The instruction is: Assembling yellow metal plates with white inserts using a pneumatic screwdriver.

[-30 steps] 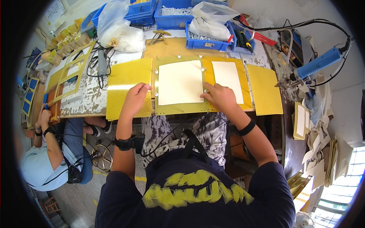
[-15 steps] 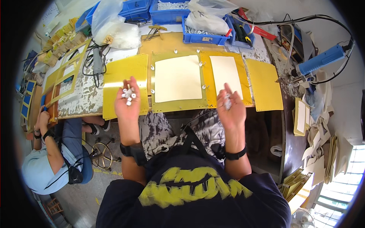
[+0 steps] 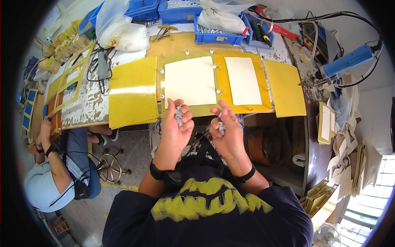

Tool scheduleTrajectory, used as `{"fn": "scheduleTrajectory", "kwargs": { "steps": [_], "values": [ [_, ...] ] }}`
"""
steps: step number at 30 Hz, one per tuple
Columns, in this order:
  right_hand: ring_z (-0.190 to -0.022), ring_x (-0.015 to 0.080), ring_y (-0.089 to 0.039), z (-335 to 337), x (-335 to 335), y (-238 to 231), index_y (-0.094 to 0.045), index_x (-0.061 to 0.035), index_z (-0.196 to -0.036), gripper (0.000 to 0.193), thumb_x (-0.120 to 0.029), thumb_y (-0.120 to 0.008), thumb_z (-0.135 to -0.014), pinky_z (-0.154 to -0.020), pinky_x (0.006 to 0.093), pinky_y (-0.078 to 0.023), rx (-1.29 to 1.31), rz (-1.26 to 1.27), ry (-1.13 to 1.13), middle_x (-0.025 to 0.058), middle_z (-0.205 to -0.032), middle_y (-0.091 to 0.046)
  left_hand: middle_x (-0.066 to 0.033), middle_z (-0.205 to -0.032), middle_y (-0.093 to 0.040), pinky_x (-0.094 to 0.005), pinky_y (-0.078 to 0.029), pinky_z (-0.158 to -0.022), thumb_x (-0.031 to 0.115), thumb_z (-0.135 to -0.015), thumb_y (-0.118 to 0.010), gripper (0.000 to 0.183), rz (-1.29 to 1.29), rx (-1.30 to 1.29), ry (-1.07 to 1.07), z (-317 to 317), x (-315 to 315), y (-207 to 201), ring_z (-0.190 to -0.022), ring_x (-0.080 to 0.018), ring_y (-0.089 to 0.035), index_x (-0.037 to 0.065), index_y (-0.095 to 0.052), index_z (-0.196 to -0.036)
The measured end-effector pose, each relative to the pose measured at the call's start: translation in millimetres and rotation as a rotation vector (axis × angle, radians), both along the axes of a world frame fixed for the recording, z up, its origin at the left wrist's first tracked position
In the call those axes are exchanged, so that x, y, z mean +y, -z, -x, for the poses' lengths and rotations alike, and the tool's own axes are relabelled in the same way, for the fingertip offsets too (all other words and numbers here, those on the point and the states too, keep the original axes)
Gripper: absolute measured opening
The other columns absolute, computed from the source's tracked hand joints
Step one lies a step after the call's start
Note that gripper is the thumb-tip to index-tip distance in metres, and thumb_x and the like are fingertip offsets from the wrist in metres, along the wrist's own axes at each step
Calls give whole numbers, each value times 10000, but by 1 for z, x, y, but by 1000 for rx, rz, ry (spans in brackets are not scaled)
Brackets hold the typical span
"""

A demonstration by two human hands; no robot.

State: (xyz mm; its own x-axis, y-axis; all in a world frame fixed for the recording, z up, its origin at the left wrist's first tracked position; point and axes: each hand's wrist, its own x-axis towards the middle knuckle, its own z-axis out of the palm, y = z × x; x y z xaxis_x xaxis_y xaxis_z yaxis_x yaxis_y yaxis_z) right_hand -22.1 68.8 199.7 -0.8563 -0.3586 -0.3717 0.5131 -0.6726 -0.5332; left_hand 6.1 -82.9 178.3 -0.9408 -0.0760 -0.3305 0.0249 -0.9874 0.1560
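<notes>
In front of the table edge, my left hand (image 3: 176, 128) is cupped with fingers curled round several small white plastic pieces (image 3: 178, 116). My right hand (image 3: 227, 133) is close beside it, also closed around small white plastic pieces (image 3: 221, 128). Just beyond the hands lies a yellow-green board (image 3: 161, 84) bearing a cream sheet (image 3: 190, 81). White-capped posts (image 3: 187, 52) stand along that board's edges. To its right, a yellow board (image 3: 265, 94) carries a narrower cream sheet (image 3: 243, 81).
Plain yellow panels flank these boards at left (image 3: 132, 92) and right (image 3: 284, 88). Behind are a blue bin of screws (image 3: 220, 38), a plastic bag (image 3: 125, 35) and a corded grey tool (image 3: 102, 66). A blue-handled tool (image 3: 347, 59) hangs right. A co-worker (image 3: 53, 177) sits left.
Both hands have come inward and closer together; the left moved right and the right moved left. The fingers have curled further round the white pieces. My view has shifted slightly.
</notes>
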Motion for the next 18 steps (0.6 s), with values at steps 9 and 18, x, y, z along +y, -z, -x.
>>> {"fn": "scheduleTrajectory", "kwargs": {
  "steps": [9,18],
  "values": [
    [-510,62,-405,18,30,14,-560,-76,-946,88,-141,-564,-887,-420,194,-268,168,-83,18,32,-703,-533,-48,-759,-491,-189,-270,-382,255,-937,-411,276,204,-73,-64,-33,-41,13,-560,-98,-413,26,-502,-1061],
    [-531,148,-537,35,37,19,-646,-31,-913,173,-99,-676,-757,-519,262,-421,885,-1279,2,67,-597,-561,-21,-711,-465,-187,-268,-430,414,-915,-460,345,413,-54,58,-29,-14,16,-528,-73,-383,72,-490,-896]
  ]
}}
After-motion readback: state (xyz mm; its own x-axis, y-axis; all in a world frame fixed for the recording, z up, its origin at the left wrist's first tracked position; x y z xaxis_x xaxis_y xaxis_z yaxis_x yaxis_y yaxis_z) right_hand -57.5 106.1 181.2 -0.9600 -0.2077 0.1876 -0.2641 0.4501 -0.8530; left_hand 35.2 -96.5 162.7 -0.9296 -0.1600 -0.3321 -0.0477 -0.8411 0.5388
